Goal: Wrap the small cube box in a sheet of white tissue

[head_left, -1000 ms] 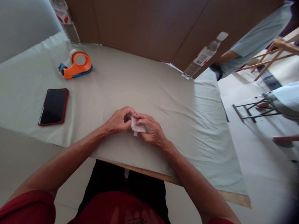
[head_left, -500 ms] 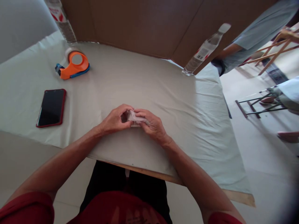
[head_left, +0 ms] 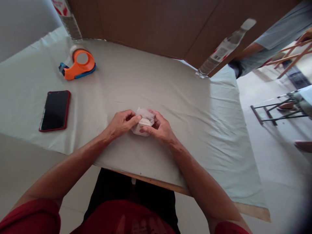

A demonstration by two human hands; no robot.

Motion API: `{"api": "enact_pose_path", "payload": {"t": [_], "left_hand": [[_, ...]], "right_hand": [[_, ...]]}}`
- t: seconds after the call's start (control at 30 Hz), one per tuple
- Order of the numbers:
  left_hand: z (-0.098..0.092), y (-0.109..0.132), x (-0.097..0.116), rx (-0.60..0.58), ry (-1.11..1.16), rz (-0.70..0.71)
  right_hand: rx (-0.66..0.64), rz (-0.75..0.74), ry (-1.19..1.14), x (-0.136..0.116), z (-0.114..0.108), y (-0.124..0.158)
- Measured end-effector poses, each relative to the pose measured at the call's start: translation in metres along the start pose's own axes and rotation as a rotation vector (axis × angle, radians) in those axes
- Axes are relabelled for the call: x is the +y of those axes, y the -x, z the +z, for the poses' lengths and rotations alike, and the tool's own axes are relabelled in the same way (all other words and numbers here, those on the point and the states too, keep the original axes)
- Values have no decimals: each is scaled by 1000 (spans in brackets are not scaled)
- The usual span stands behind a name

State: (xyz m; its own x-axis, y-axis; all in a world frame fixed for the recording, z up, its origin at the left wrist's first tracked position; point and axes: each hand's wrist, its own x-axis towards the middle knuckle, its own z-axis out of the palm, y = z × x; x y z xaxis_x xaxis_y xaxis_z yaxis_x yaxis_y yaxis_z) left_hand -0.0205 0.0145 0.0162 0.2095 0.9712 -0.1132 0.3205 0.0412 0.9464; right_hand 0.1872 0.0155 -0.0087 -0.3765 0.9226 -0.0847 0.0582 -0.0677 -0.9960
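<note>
A small whitish bundle of what looks like crumpled paper or tissue [head_left: 145, 114] is between my hands, low over the cloth-covered table. My left hand [head_left: 124, 123] grips its left side, with the thumb laid over the top. On the right, my right hand [head_left: 161, 128] has its thumb at the near edge and its fingers behind. One flap of the bundle stands up at the far side. Whether anything is wrapped inside is hidden.
A phone [head_left: 55, 110] in a red case lies left. Behind it sits an orange tape dispenser [head_left: 81, 65]. Water bottles, one left [head_left: 69, 24] and one right [head_left: 225, 48], stand against a brown cardboard panel [head_left: 151, 26]. A person's arm [head_left: 251, 50] shows beyond the panel.
The bundle has been opened out or turned, showing a raised flap and a wider face. My left thumb has moved onto its top. The view has shifted slightly.
</note>
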Motion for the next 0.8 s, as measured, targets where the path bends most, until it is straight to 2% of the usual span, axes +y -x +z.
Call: {"api": "enact_pose_path", "payload": {"t": [0.07, 0.2, 0.3, 0.37, 0.53, 0.6, 0.7, 0.8], "left_hand": [[-2, -1, -2, -34, 69, 37], [-5, -2, -5, -247, 292, -38], [-5, -3, -7, -285, 342, -101], [-4, -3, -6, -279, 363, -115], [-1, -2, -4, -284, 469, -117], [-1, -2, -4, -290, 488, -117], [-1, -1, -4, -308, 494, -116], [-2, -1, -5, -337, 509, -113]], "right_hand": [[-35, 49, -49, -3, 0, 0], [-27, 62, 10, -9, -2, 2], [-18, 30, 134, -7, -1, 4], [23, -35, 265, -5, -2, 5], [292, -351, 523, -5, -9, 8], [347, -450, 597, -6, -12, 9], [302, -479, 640, -4, -14, 8], [193, -395, 603, 2, -14, 5]]}}
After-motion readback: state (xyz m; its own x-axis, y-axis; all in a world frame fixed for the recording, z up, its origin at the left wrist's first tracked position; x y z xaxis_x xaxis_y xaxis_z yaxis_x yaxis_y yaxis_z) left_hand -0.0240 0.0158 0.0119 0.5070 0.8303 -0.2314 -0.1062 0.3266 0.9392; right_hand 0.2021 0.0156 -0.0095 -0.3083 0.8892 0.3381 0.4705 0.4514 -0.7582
